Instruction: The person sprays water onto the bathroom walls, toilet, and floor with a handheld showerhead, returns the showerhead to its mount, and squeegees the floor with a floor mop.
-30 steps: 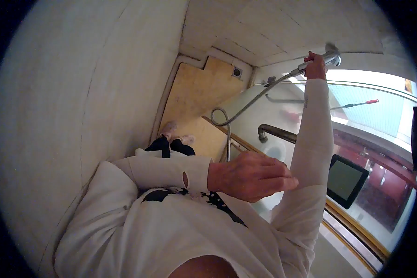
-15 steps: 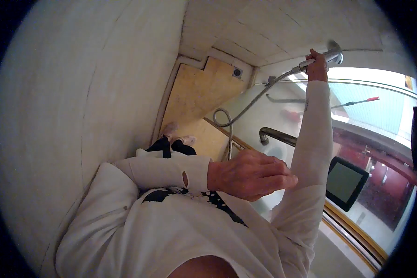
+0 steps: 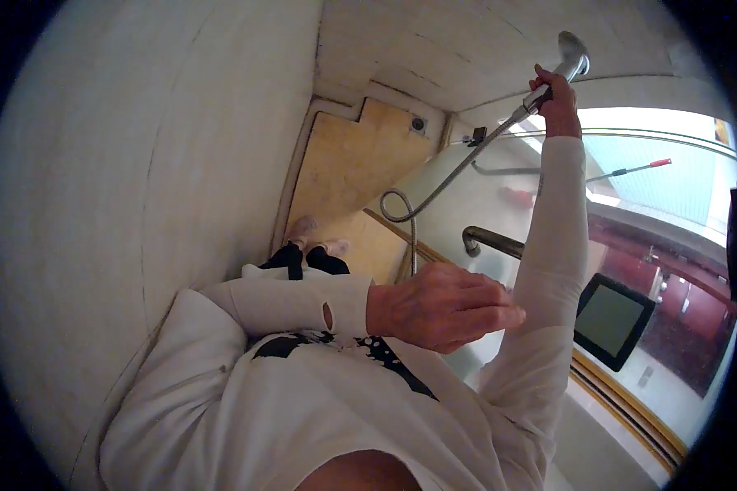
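Observation:
My right hand (image 3: 558, 105) is stretched out at the upper right, its fingers wrapped round the handle of a chrome shower head (image 3: 575, 57). The metal shower hose (image 3: 471, 161) runs down from the handle and makes a loop before dropping behind my other hand. Across the front of my body, my left hand (image 3: 450, 309) is closed with the fingers curled and pressed together. Its palm faces away, so anything inside is hidden. Beyond its fingertips is my right sleeve (image 3: 553, 237).
A metal grab bar (image 3: 495, 240) sits past my left hand. Glass panels with a gold-coloured rail (image 3: 622, 401) line the right side, near a dark-framed tablet-like panel (image 3: 614, 321). A floor drain (image 3: 418, 124) lies in the far corner; a pale wall (image 3: 139, 164) rises on the left.
The shower head, with my right hand round it, has shifted slightly up and left in view, and the hose has moved a little. My left hand has stayed nearly still.

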A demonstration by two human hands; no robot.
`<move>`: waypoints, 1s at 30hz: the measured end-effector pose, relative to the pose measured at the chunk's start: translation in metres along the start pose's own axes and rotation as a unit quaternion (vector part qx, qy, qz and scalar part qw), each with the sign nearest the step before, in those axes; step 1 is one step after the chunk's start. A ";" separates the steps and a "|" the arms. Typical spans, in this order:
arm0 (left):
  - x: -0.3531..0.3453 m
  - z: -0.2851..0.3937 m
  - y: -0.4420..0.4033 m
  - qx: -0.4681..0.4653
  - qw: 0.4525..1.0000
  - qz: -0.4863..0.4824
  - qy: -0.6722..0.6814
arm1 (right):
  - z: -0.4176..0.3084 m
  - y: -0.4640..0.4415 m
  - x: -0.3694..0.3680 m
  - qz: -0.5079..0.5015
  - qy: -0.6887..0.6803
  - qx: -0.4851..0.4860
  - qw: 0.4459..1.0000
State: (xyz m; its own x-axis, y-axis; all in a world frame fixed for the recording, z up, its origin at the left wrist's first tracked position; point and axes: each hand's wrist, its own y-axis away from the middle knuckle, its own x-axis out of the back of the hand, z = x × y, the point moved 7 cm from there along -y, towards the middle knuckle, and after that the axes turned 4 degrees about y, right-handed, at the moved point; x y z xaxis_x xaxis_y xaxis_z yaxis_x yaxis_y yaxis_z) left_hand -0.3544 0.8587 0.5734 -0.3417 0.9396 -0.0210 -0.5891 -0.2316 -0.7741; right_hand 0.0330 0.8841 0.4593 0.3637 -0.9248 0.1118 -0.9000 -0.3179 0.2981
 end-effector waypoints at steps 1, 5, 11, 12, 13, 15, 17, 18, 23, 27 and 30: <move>0.000 0.000 0.001 0.000 1.000 0.000 0.001 | 0.001 -0.001 -0.001 -0.007 0.004 -0.014 1.000; -0.002 0.000 0.003 0.002 1.000 -0.008 0.002 | -0.003 -0.001 -0.001 -0.008 0.010 0.027 1.000; -0.006 0.002 0.004 -0.002 1.000 -0.015 0.000 | -0.007 0.005 -0.003 -0.014 0.030 0.016 0.999; -0.007 0.002 0.005 0.000 1.000 -0.019 0.000 | -0.006 0.005 -0.007 -0.032 0.034 0.009 0.999; -0.007 0.002 0.005 0.000 1.000 -0.020 0.001 | -0.005 0.005 -0.010 -0.050 0.039 0.003 0.998; -0.008 0.002 0.004 0.002 1.000 -0.018 -0.002 | -0.005 0.005 -0.014 -0.060 0.048 0.004 0.997; -0.008 0.001 0.004 0.003 1.000 -0.019 0.001 | -0.006 0.004 -0.018 -0.072 0.058 0.004 0.996; -0.007 0.001 0.003 0.004 1.000 -0.020 0.004 | -0.003 0.002 -0.022 -0.089 0.059 -0.015 0.994; -0.006 -0.001 0.002 0.006 1.000 -0.016 0.004 | 0.004 0.001 -0.023 -0.141 0.088 0.022 0.986; -0.007 -0.002 0.003 0.010 1.000 -0.022 0.003 | 0.005 0.009 -0.024 -0.110 0.137 0.023 0.984; -0.006 -0.002 0.003 0.013 1.000 -0.024 0.001 | 0.004 0.020 -0.028 -0.062 0.132 -0.005 0.989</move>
State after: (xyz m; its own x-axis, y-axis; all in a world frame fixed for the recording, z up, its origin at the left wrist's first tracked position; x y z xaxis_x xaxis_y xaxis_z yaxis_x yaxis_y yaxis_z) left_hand -0.3528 0.8527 0.5697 -0.3105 0.9504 0.0152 -0.6240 -0.1917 -0.7576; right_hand 0.0037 0.9028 0.4585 0.5224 -0.7914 0.3176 -0.8426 -0.4218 0.3349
